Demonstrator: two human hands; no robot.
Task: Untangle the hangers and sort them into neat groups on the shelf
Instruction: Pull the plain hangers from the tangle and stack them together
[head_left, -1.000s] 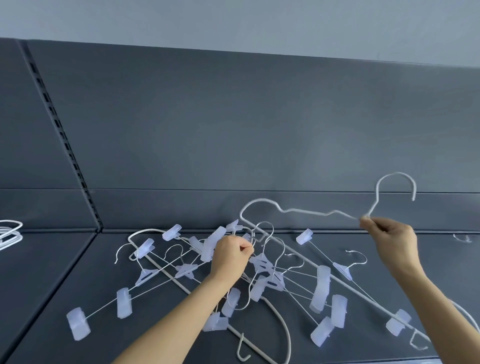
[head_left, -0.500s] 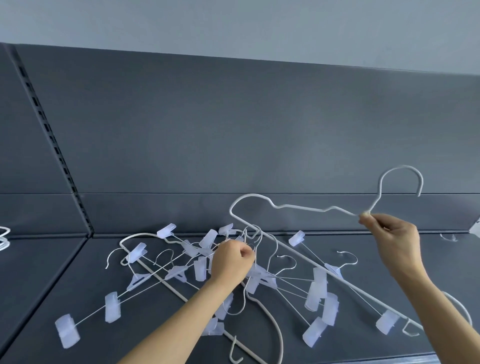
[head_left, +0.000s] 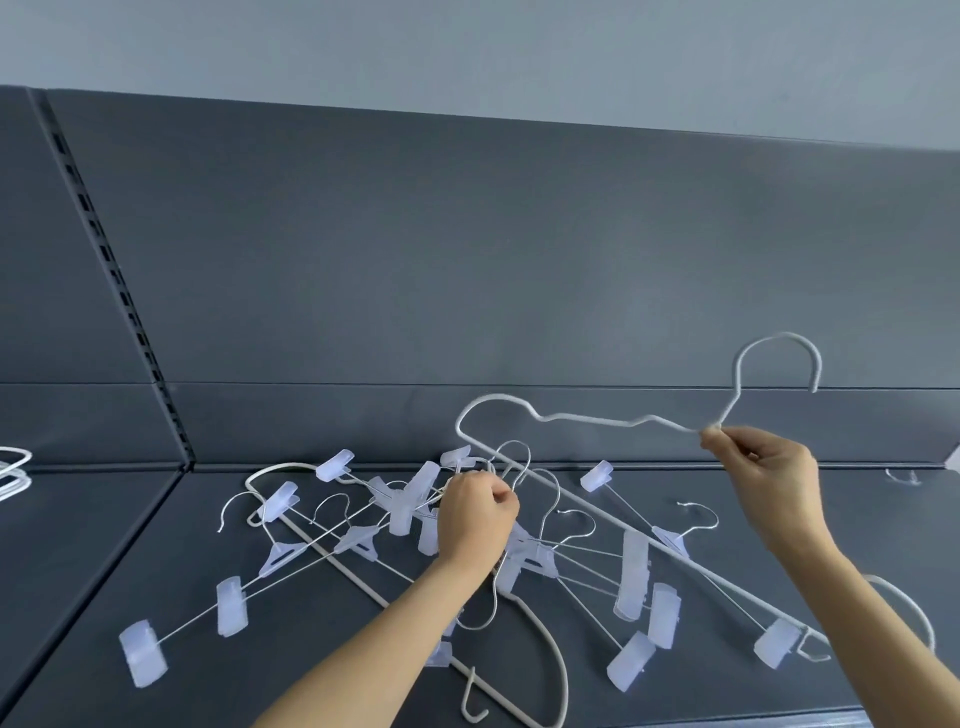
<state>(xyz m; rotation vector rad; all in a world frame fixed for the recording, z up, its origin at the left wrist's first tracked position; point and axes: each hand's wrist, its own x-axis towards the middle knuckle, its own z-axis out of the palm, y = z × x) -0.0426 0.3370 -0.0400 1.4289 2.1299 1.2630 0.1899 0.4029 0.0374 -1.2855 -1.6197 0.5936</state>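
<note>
Your right hand (head_left: 769, 483) is pinching the white coated-wire hanger (head_left: 587, 417) at its neck, fingertips closed tight, holding it above the tangled pile of clear-clip metal hangers (head_left: 634, 566). Your left hand (head_left: 475, 514) is gripping hooks mid-pile, fingers curled.

Two hands and their forearms are being shown, with nothing but bare arm being seen from wrist to the front edge of the shelf (head_left: 104, 571). The left hand (head_left: 475, 522) is being viewed from its back, over the shelf's middle, its left forearm (head_left: 374, 644) being shown slender. The right hand (head_left: 769, 483) is being viewed thumb-side, over the shelf's right part, with the right forearm (head_left: 872, 623) likewise being left uncovered.
</note>
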